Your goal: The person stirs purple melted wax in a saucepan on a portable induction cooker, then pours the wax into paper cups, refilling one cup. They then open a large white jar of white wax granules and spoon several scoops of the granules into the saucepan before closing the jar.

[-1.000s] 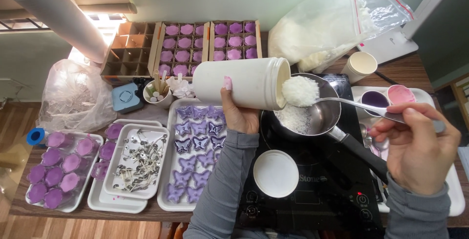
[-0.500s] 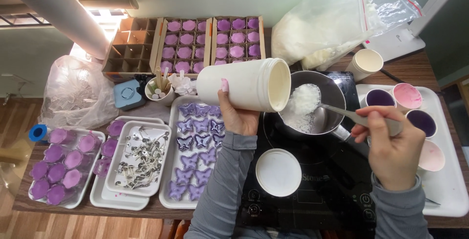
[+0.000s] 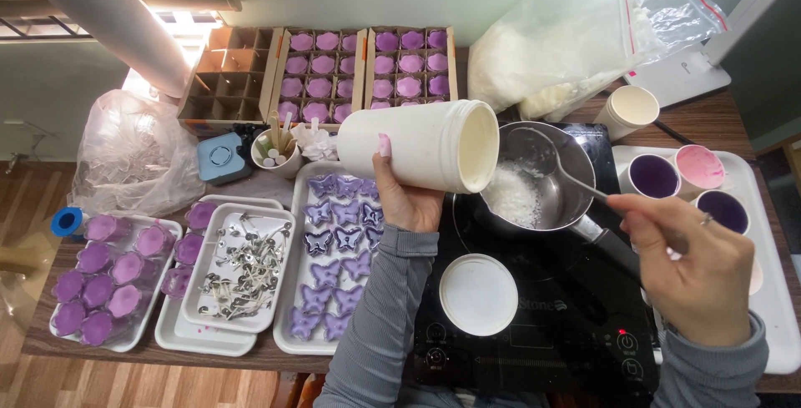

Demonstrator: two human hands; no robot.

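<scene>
flakes in pot, jar tipped

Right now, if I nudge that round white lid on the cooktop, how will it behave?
The white lid is flat and shallow, so it will probably slide on the glossy black cooktop rather than tip. It looks like thin plastic, likely light. If stood on edge, it could roll.

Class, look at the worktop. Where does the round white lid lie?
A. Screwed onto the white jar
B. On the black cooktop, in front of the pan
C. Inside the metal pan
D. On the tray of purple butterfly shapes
B: the round white lid lies flat on the black cooktop, nearer the person than the metal pan, while the white jar in the left hand is open-mouthed.
</scene>
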